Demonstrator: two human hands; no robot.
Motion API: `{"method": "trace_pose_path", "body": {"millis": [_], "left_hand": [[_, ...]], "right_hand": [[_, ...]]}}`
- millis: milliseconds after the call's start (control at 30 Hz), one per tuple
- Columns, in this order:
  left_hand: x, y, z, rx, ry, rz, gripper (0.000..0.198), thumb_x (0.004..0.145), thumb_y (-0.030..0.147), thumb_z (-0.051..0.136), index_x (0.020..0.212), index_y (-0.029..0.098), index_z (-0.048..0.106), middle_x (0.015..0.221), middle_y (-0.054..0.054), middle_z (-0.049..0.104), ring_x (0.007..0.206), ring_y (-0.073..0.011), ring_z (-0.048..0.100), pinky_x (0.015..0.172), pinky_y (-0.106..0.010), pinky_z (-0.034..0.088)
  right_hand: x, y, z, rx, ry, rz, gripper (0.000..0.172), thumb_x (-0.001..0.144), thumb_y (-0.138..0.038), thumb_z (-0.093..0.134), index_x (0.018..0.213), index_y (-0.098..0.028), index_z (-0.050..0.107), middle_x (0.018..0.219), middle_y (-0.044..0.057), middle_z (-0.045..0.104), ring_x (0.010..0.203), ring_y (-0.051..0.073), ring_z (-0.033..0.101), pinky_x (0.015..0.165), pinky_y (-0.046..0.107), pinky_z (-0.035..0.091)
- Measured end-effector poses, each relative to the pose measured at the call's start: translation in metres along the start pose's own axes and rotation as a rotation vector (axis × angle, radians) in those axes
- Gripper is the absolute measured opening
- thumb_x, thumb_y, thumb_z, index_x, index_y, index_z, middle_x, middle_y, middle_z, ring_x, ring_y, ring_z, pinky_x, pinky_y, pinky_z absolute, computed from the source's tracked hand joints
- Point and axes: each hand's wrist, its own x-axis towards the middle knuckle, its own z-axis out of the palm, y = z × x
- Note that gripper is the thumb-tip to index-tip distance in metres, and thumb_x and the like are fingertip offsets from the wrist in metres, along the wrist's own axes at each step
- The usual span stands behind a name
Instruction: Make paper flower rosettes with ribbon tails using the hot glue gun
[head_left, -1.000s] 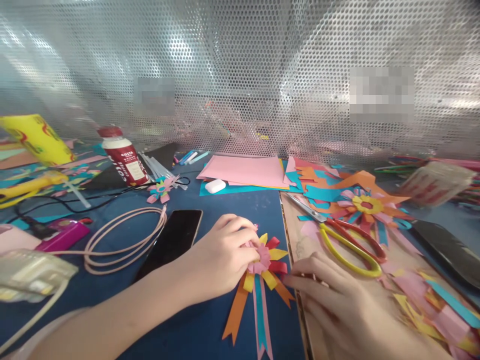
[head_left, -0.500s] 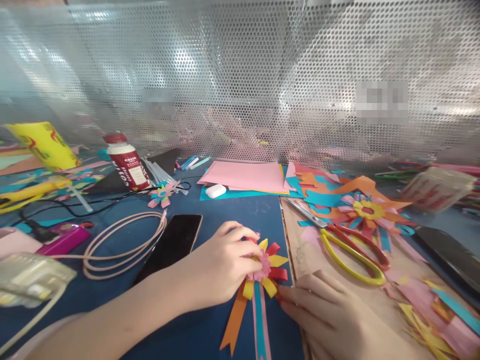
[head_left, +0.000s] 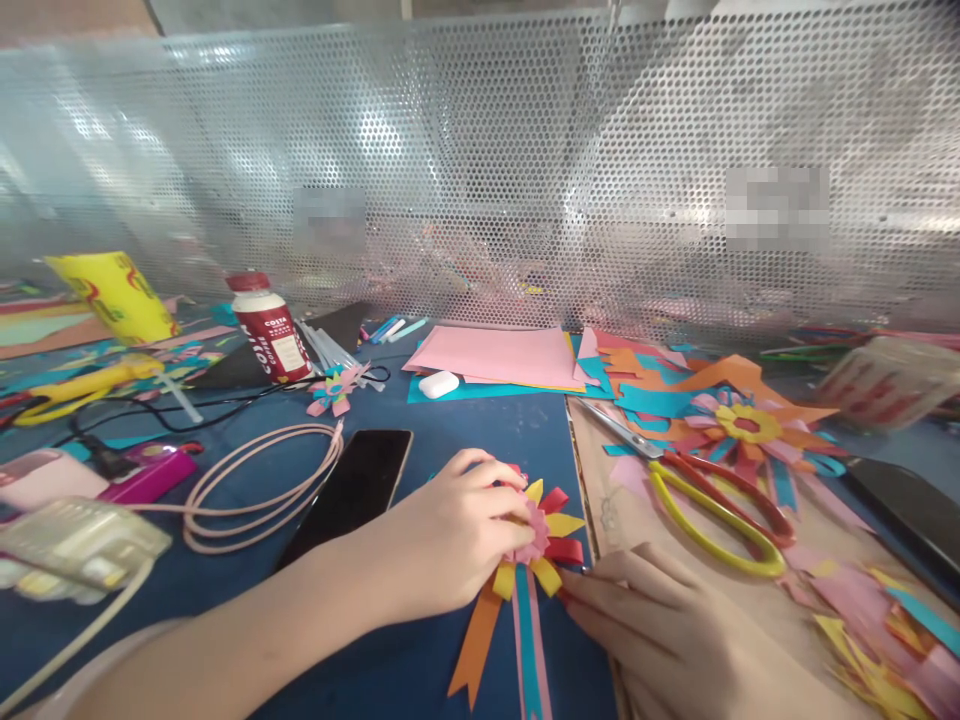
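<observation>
On the blue tabletop lies a paper flower rosette (head_left: pixel 534 535) with a pink centre, red and yellow petals, and tails of orange, pink and blue paper. My left hand (head_left: pixel 469 530) is closed over its left side, fingers curled onto the pink centre and hiding part of the petals. To the right, my right hand (head_left: pixel 652 620) lies low with its fingers stretched out, the fingertips at the rosette's lower right petals. Whether those tips pinch a petal edge is hard to make out. Beyond this hand lie scissors (head_left: pixel 720 510) with one yellow and one red handle.
A black phone (head_left: pixel 364 475), coiled pink cable (head_left: pixel 259 490) and Costa bottle (head_left: pixel 270 330) are on the left. Pink paper sheets (head_left: pixel 495 355) and a white earbud case (head_left: pixel 439 384) lie behind. Another paper flower (head_left: pixel 746 424) sits among scraps at right. A perforated metal screen (head_left: pixel 480 150) stands behind.
The camera view has shifted slightly, so everything sits a little farther right in the picture. Both hands and the rosette keep about the same places relative to each other.
</observation>
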Motion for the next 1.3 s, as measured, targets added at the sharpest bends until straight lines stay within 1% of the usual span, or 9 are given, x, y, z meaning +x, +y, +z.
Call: {"method": "trace_pose_path", "body": {"millis": [233, 333, 467, 633, 767, 933, 1067, 1200, 1300], "left_hand": [[0.0, 0.0, 0.0, 0.017, -0.037, -0.006, 0.022, 0.084, 0.01, 0.052, 0.096, 0.02, 0.066, 0.098, 0.0, 0.066, 0.102, -0.0195, 0.049, 0.093, -0.036, 0.033], [0.0, 0.0, 0.0, 0.014, -0.051, -0.008, 0.025, 0.083, 0.008, 0.051, 0.099, 0.02, 0.066, 0.096, -0.001, 0.065, 0.1, -0.0186, 0.05, 0.092, -0.035, 0.035], [0.0, 0.0, 0.0, 0.004, -0.058, -0.009, 0.025, 0.083, 0.008, 0.052, 0.1, 0.021, 0.066, 0.096, -0.002, 0.065, 0.098, -0.0186, 0.051, 0.091, -0.035, 0.036], [0.0, 0.001, -0.001, 0.01, -0.059, -0.001, 0.023, 0.085, 0.009, 0.051, 0.098, 0.02, 0.066, 0.093, -0.002, 0.066, 0.098, -0.0184, 0.052, 0.091, -0.034, 0.036], [-0.001, 0.001, -0.001, -0.001, -0.054, 0.001, 0.025, 0.087, 0.011, 0.047, 0.103, 0.02, 0.064, 0.094, -0.003, 0.067, 0.098, -0.0181, 0.053, 0.089, -0.034, 0.037], [-0.001, 0.001, -0.004, -0.029, -0.028, -0.007, 0.027, 0.091, 0.012, 0.041, 0.11, 0.018, 0.059, 0.099, -0.002, 0.067, 0.097, -0.0169, 0.052, 0.089, -0.032, 0.037], [0.001, 0.0, -0.011, 0.008, -0.015, -0.026, 0.022, 0.085, 0.01, 0.045, 0.1, 0.015, 0.062, 0.094, -0.004, 0.066, 0.093, -0.0187, 0.052, 0.086, -0.034, 0.038], [0.003, -0.004, -0.019, 0.049, -0.008, -0.058, 0.022, 0.08, 0.006, 0.042, 0.083, 0.013, 0.063, 0.08, -0.004, 0.063, 0.086, -0.0191, 0.052, 0.082, -0.035, 0.039], [0.003, -0.011, -0.024, 0.079, 0.004, -0.109, 0.026, 0.078, 0.004, 0.039, 0.081, 0.015, 0.063, 0.079, -0.005, 0.061, 0.084, -0.0187, 0.051, 0.079, -0.035, 0.04]], "right_hand": [[0.001, 0.002, -0.006, 0.046, -0.065, -0.007, 0.039, 0.094, -0.012, 0.029, 0.096, -0.017, 0.067, 0.089, 0.004, 0.07, 0.077, 0.017, 0.06, 0.066, 0.03, 0.047], [0.001, 0.002, -0.01, 0.041, -0.041, 0.011, 0.039, 0.092, -0.009, 0.029, 0.095, -0.016, 0.068, 0.085, 0.004, 0.07, 0.075, 0.018, 0.06, 0.065, 0.031, 0.046], [0.0, -0.002, -0.002, 0.087, -0.055, 0.008, 0.032, 0.091, -0.01, 0.036, 0.099, -0.016, 0.066, 0.092, 0.004, 0.069, 0.08, 0.016, 0.059, 0.068, 0.027, 0.047], [-0.007, -0.016, 0.027, 0.088, 0.18, 0.016, 0.013, 0.088, -0.022, 0.056, 0.093, -0.028, 0.067, 0.09, -0.005, 0.069, 0.084, 0.013, 0.057, 0.078, 0.026, 0.044], [-0.009, -0.02, 0.036, 0.099, 0.177, 0.034, 0.013, 0.089, -0.026, 0.055, 0.091, -0.027, 0.067, 0.084, -0.002, 0.067, 0.083, 0.013, 0.057, 0.079, 0.025, 0.044], [-0.004, -0.012, 0.02, 0.142, 0.137, -0.035, 0.017, 0.092, -0.021, 0.049, 0.095, -0.023, 0.066, 0.089, -0.003, 0.067, 0.082, 0.013, 0.055, 0.08, 0.026, 0.041], [-0.006, -0.008, 0.015, 0.153, 0.188, 0.123, 0.024, 0.092, -0.016, 0.041, 0.093, -0.017, 0.065, 0.077, 0.002, 0.063, 0.073, 0.015, 0.053, 0.07, 0.03, 0.039], [-0.008, -0.007, 0.022, 0.169, 0.286, 0.259, 0.017, 0.08, -0.008, 0.049, 0.075, -0.019, 0.061, 0.063, -0.001, 0.055, 0.062, 0.013, 0.048, 0.065, 0.03, 0.035], [-0.006, -0.004, 0.021, 0.136, 0.307, 0.285, 0.019, 0.078, -0.009, 0.05, 0.065, -0.019, 0.058, 0.056, -0.002, 0.05, 0.057, 0.012, 0.045, 0.062, 0.029, 0.033]]}}
